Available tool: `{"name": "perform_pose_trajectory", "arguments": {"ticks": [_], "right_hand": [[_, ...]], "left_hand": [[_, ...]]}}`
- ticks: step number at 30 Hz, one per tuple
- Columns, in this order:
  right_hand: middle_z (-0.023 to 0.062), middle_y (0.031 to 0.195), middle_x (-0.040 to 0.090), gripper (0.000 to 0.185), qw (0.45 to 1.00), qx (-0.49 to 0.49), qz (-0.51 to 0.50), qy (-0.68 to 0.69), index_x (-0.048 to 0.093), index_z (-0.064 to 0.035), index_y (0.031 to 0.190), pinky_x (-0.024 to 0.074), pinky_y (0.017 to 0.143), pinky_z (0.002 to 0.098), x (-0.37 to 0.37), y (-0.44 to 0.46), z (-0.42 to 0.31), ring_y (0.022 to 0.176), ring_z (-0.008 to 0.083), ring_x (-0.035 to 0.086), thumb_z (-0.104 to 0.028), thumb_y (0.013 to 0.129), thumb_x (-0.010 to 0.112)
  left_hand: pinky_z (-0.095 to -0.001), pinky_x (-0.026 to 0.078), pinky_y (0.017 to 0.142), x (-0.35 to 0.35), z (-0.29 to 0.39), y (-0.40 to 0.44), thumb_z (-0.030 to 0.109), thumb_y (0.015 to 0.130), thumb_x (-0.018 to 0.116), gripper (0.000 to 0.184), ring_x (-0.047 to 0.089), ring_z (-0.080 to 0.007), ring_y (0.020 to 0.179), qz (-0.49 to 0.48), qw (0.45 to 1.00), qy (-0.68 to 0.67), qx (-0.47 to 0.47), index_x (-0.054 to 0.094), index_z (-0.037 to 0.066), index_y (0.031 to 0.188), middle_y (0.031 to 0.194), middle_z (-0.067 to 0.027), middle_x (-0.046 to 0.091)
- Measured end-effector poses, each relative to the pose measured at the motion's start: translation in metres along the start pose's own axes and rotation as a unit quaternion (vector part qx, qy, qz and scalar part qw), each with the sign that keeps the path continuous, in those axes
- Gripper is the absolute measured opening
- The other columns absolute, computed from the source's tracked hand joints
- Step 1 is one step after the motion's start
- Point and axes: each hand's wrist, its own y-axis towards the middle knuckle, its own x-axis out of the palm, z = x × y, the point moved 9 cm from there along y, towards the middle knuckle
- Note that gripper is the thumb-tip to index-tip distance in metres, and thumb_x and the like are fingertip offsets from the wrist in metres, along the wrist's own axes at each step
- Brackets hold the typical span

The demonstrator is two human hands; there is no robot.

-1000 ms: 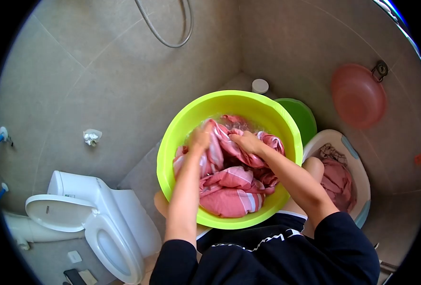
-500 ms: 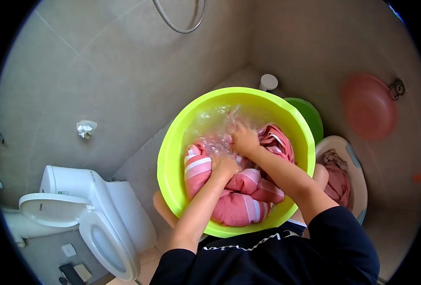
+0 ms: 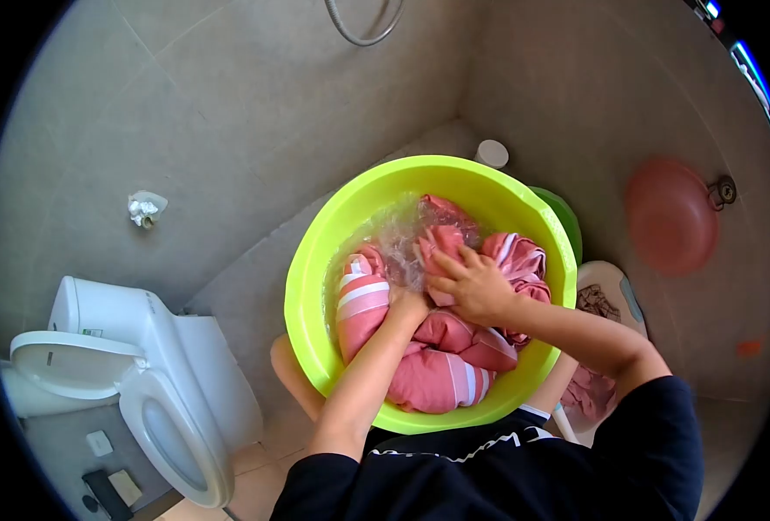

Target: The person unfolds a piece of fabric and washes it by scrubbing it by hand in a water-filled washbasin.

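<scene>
Pink fabric with white and lilac stripes lies bunched in water inside a large lime-green basin. Its kind, perhaps bedding, is not clear. My left hand reaches down into the middle of the fabric, and its fingers are hidden by water and folds. Close by on the right, my right hand lies on a raised pink fold, fingers stretched and spread over it. Splashing water blurs the area beyond my hands.
A white toilet with raised lid stands at left. Right of the basin are a green basin and a pale tub holding fabric. A pink basin hangs on the wall. A shower hose hangs at the top.
My right hand has come up out of the splash and moved right and down onto a fold, fingers now showing. More pink fabric rises above the water. My left hand stays nearly in place.
</scene>
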Motion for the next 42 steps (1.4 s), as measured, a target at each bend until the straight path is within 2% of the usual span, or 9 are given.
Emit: {"name": "perform_pose_trajectory", "arguments": {"ticks": [2,6,14,20,31,34,37,40,42], "right_hand": [[0.0102,0.134,0.044,0.044,1.0,-0.013,-0.01,0.007,0.052,-0.0233,0.127,0.0452,0.089,0.0473,0.024,0.03,-0.006,0.117,0.0356,0.046,-0.031,0.084,0.051],[0.0124,0.127,0.052,0.04,0.986,0.094,-0.045,0.128,0.056,-0.0181,0.122,0.0449,0.089,0.0465,0.106,0.081,0.035,0.115,0.0347,0.049,-0.031,0.085,0.049],[0.0174,0.113,0.061,0.033,0.949,0.154,-0.062,0.267,0.064,-0.0122,0.108,0.0461,0.088,0.0411,0.036,0.103,0.096,0.101,0.032,0.06,-0.032,0.083,0.053],[0.0104,0.145,0.034,0.053,0.995,0.07,-0.039,0.056,0.049,-0.0264,0.13,0.0485,0.084,0.0529,-0.016,0.002,0.022,0.117,0.0429,0.046,-0.035,0.079,0.059],[0.0209,0.116,0.059,0.04,0.962,0.121,-0.08,0.232,0.061,-0.0114,0.113,0.0478,0.084,0.0408,0.111,0.097,0.077,0.104,0.0347,0.056,-0.033,0.081,0.053],[0.0192,0.115,0.06,0.038,0.834,0.383,0.02,0.397,0.061,-0.0063,0.111,0.0443,0.088,0.0362,0.113,0.056,0.122,0.103,0.0297,0.057,-0.027,0.081,0.052],[0.0103,0.107,0.061,0.038,0.515,0.372,0.311,0.707,0.057,-0.0019,0.114,0.0391,0.093,0.0274,0.113,0.012,0.145,0.103,0.0196,0.055,-0.024,0.084,0.053],[0.0108,0.108,0.062,0.041,0.45,0.313,0.288,0.785,0.055,-0.0042,0.117,0.0426,0.091,0.0294,0.102,0.016,0.135,0.1,0.0228,0.057,-0.031,0.086,0.054],[0.0124,0.111,0.062,0.049,0.243,0.258,0.096,0.93,0.055,-0.0069,0.118,0.0497,0.086,0.0382,0.064,0.023,0.072,0.092,0.0261,0.062,-0.043,0.086,0.057]], "left_hand": [[-0.0485,0.023,0.108,0.019,-0.028,-0.018,0.043,0.086,0.047,0.067,0.033,-0.0353,0.131,0.083,0.991,0.087,-0.051,0.032,0.007,0.141,0.147,-0.0159,0.027],[-0.0474,0.022,0.109,0.013,-0.005,-0.023,0.038,0.089,0.041,0.056,0.035,-0.0312,0.131,-0.425,0.894,0.108,-0.096,0.042,0.008,0.136,0.14,-0.013,0.041],[-0.0462,0.027,0.107,-0.032,0.004,0.015,0.038,0.084,0.051,0.057,0.039,-0.0314,0.128,-0.012,0.998,0.048,-0.027,0.047,0.008,0.132,0.135,-0.0159,0.046],[-0.0442,0.03,0.105,-0.027,0.005,0.011,0.041,0.081,0.056,0.06,0.042,-0.0323,0.126,0.02,1.0,0.02,-0.001,0.048,0.008,0.13,0.134,-0.0167,0.048],[-0.0499,0.027,0.105,-0.017,-0.021,-0.011,0.041,0.079,0.059,0.059,0.043,-0.0396,0.122,-0.103,0.986,-0.045,-0.127,0.052,0.007,0.127,0.132,-0.0254,0.045],[-0.0456,0.039,0.095,-0.055,-0.021,-0.001,0.028,0.075,0.063,0.047,0.059,-0.0336,0.1,-0.007,0.996,0.027,-0.085,0.062,0.005,0.116,0.106,-0.0237,0.063],[-0.0295,0.047,0.072,-0.043,-0.054,-0.009,0.006,0.068,0.056,0.036,0.059,-0.0181,0.08,0.072,0.764,-0.578,-0.276,0.063,0.0,0.103,0.083,-0.0084,0.064],[-0.0312,0.046,0.079,-0.073,-0.015,-0.01,0.006,0.068,0.059,0.036,0.059,-0.0219,0.089,0.09,0.764,-0.597,-0.229,0.059,-0.002,0.103,0.099,-0.0138,0.062],[-0.0392,0.039,0.094,-0.101,0.023,-0.008,0.013,0.071,0.072,0.052,0.049,-0.0318,0.111,0.16,0.921,-0.346,-0.083,0.049,0.001,0.116,0.13,-0.0218,0.044]]}}
